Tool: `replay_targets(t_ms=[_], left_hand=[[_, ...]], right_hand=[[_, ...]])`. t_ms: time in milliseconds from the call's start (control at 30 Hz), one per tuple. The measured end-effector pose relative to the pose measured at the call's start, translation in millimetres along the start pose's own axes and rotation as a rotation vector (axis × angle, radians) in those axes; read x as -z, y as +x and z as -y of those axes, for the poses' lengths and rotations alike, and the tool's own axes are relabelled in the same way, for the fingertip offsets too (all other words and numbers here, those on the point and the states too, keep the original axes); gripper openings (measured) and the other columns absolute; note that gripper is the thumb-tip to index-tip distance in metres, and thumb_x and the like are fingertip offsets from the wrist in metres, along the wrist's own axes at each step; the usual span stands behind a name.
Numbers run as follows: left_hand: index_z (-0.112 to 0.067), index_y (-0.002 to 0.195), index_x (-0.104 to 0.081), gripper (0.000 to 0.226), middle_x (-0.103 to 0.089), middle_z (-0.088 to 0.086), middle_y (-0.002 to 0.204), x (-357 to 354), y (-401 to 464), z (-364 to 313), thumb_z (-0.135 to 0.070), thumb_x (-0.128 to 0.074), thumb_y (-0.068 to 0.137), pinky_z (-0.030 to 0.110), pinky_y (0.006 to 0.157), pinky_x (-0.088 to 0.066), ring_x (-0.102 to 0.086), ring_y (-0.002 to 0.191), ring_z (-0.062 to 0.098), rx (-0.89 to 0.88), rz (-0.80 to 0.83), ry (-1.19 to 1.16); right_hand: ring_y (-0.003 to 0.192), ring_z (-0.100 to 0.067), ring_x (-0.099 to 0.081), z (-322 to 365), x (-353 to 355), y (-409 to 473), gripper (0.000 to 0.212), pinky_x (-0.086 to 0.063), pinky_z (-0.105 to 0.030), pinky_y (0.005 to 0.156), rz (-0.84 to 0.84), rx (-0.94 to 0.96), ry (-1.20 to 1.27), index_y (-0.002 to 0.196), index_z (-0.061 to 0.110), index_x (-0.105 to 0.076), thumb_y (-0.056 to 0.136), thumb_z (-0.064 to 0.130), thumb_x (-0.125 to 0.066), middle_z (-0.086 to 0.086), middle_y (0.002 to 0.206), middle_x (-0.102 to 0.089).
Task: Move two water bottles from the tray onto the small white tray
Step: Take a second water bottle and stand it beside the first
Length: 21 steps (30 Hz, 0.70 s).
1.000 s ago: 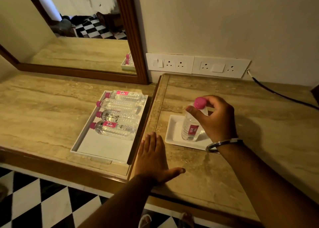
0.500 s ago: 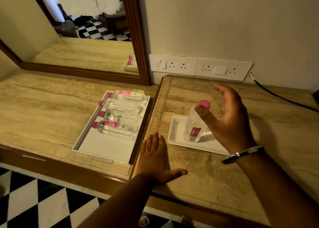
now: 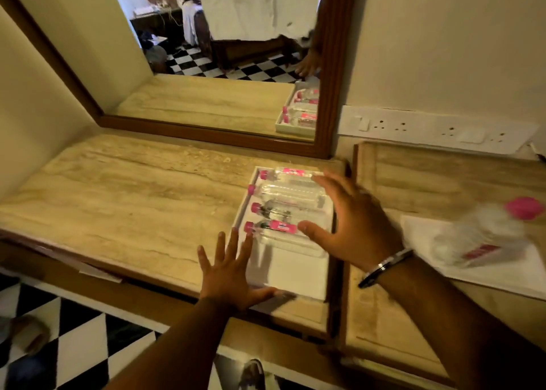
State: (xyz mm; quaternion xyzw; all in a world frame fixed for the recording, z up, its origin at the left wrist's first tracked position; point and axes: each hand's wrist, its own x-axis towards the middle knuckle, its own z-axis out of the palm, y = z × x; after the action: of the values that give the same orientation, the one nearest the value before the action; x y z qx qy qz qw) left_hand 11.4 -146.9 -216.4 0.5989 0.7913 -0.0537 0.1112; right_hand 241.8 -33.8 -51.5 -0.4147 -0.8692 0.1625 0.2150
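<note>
— What's the surface?
— A beige stone counter (image 3: 133,200) under a wood-framed mirror (image 3: 206,64). A white tray (image 3: 295,274) holds four bottles (image 3: 288,193) lying side by side, pink caps to the left.
— And the hands?
— The right hand (image 3: 351,227) hovers spread over those bottles, gripping nothing. The left hand (image 3: 230,274) lies flat and spread at the tray's near left corner.
— Anything moved?
— One bottle (image 3: 484,236) stands blurred on the small white tray (image 3: 502,274) at right.

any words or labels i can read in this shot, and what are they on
No text can be read here.
Pink labels on the four bottles lying in the tray: printed, too small and blurred.
Red label on the bottle on the small white tray: motion-blurred, unreadable.
Wall socket panel: no visible markings.
</note>
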Motion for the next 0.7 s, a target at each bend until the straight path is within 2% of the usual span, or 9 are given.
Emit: replay_targets(t_ms=[133, 267, 367, 433, 500, 567, 633, 700], left_hand=[[-0.031, 0.143, 0.043, 0.137, 0.05, 0.005, 0.15, -4.7, 15.0, 89.2, -0.113, 0.002, 0.041, 0.071, 0.109, 0.023, 0.048, 0.136, 0.034, 0.016, 0.072, 0.015], [-0.033, 0.132, 0.053, 0.136, 0.046, 0.005, 0.151, -12.4, 29.0, 133.1, -0.115, -0.014, 0.047, 0.058, 0.094, 0.045, 0.053, 0.131, 0.031, -0.104, 0.102, -0.018], [-0.031, 0.145, 0.042, 0.139, 0.035, 0.01, 0.161, -23.7, 40.6, 143.0, -0.111, -0.027, 0.054, 0.061, 0.099, 0.041, 0.045, 0.138, 0.035, -0.155, 0.11, -0.003], [-0.029, 0.152, 0.032, 0.141, 0.036, 0.01, 0.161, -31.5, 53.5, 144.7, -0.109, -0.033, 0.055, 0.065, 0.105, 0.034, 0.045, 0.139, 0.035, -0.199, 0.132, 0.002], [-0.027, 0.152, 0.032, 0.142, 0.037, 0.009, 0.16, -39.5, 63.3, 143.8, -0.109, -0.032, 0.055, 0.069, 0.108, 0.03, 0.044, 0.139, 0.034, -0.242, 0.134, 0.018], [-0.024, 0.151, 0.032, 0.144, 0.038, 0.008, 0.16, -45.0, 68.3, 143.2, -0.111, -0.028, 0.053, 0.07, 0.108, 0.029, 0.043, 0.14, 0.034, -0.266, 0.157, 0.021], [-0.021, 0.154, 0.027, 0.146, 0.036, 0.008, 0.161, -51.1, 72.4, 144.3, -0.112, -0.024, 0.051, 0.072, 0.108, 0.027, 0.041, 0.142, 0.034, -0.276, 0.134, 0.026], [-0.019, 0.157, 0.02, 0.147, 0.032, 0.009, 0.162, -56.0, 73.2, 144.6, -0.112, -0.021, 0.051, 0.074, 0.109, 0.023, 0.038, 0.144, 0.034, -0.287, 0.12, 0.027]], right_hand=[[0.132, -0.025, -0.041, 24.0, -95.5, 27.6, 0.068, -0.037, -0.042, 0.105, 0.205, -0.07, -0.092, 0.14, 0.027, -0.039, 0.081, 0.055, -0.059, -0.001, 0.149, -0.041], [0.123, -0.028, -0.05, 39.3, -162.6, 51.0, 0.062, -0.043, -0.042, 0.096, 0.342, -0.101, -0.27, 0.136, 0.025, -0.041, 0.082, 0.048, -0.061, -0.001, 0.139, -0.052], [0.109, -0.026, -0.058, 45.4, -193.1, 59.1, 0.056, -0.045, -0.039, 0.086, 0.407, -0.073, -0.382, 0.125, 0.024, -0.044, 0.079, 0.047, -0.065, 0.0, 0.119, -0.062], [0.109, -0.027, -0.055, 44.4, -209.4, 62.8, 0.058, -0.043, -0.041, 0.085, 0.452, -0.044, -0.491, 0.123, 0.021, -0.043, 0.077, 0.045, -0.067, -0.001, 0.118, -0.059], [0.115, -0.029, -0.051, 40.6, -217.4, 67.5, 0.054, -0.039, -0.044, 0.089, 0.46, -0.048, -0.595, 0.125, 0.018, -0.043, 0.08, 0.038, -0.064, -0.004, 0.123, -0.057], [0.116, -0.031, -0.051, 39.9, -219.0, 72.0, 0.036, -0.039, -0.043, 0.09, 0.451, -0.081, -0.663, 0.121, 0.016, -0.05, 0.087, 0.028, -0.055, -0.006, 0.121, -0.061], [0.108, -0.031, -0.055, 43.6, -219.6, 74.7, 0.023, -0.041, -0.039, 0.088, 0.466, -0.072, -0.697, 0.108, 0.017, -0.061, 0.088, 0.021, -0.05, -0.006, 0.111, -0.064], [0.099, -0.028, -0.058, 52.1, -216.1, 73.1, 0.019, -0.043, -0.036, 0.087, 0.514, -0.029, -0.688, 0.096, 0.019, -0.068, 0.083, 0.025, -0.056, -0.005, 0.101, -0.066]])
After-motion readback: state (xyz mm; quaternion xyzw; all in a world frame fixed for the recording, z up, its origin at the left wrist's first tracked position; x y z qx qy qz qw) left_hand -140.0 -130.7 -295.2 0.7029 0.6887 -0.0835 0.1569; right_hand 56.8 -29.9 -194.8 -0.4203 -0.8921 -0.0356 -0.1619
